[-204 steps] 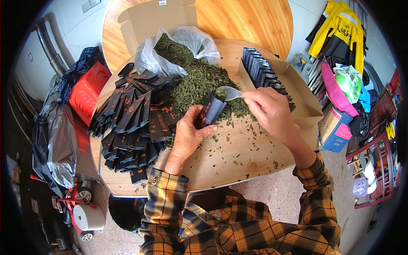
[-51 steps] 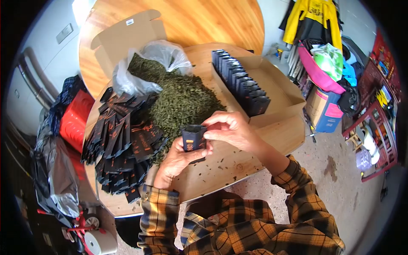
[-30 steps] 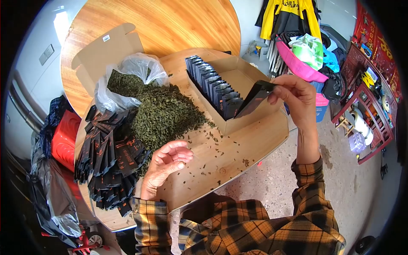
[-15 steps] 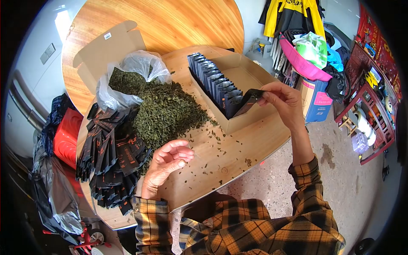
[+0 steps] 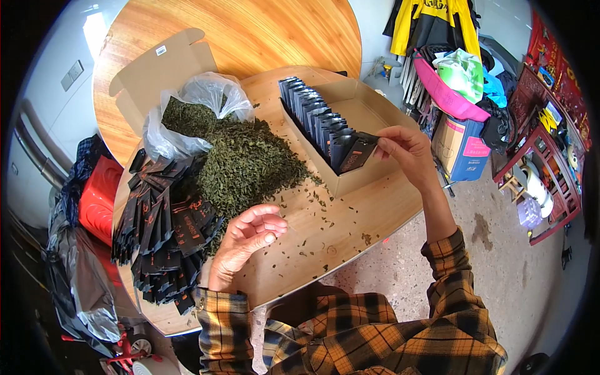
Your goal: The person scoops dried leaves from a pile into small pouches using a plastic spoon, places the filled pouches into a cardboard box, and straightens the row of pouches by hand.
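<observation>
My right hand (image 5: 406, 153) pinches the top corner of a black pouch (image 5: 358, 153) at the near end of a row of upright dark pouches (image 5: 315, 115). The row stands along the left side of an open cardboard box (image 5: 375, 106). My left hand (image 5: 248, 240) is held over the table with its fingers apart and curled, holding nothing. Beyond it lies a heap of dried green leaves (image 5: 250, 162), partly in a clear plastic bag (image 5: 169, 140). A pile of flat black pouches with orange print (image 5: 165, 231) covers the table's left side.
Loose leaf bits lie scattered on the wooden table (image 5: 306, 262). A cardboard flap (image 5: 164, 69) stands behind the bag. Red plastic stools (image 5: 100, 200) are at the left; a pink basin (image 5: 447, 90) rests above a blue box (image 5: 472, 156) at the right.
The pouch went from between both hands to the box's near end, carried by my right hand, and has been lowered against the row. My left hand let go and opened. The earlier spoon is gone from view.
</observation>
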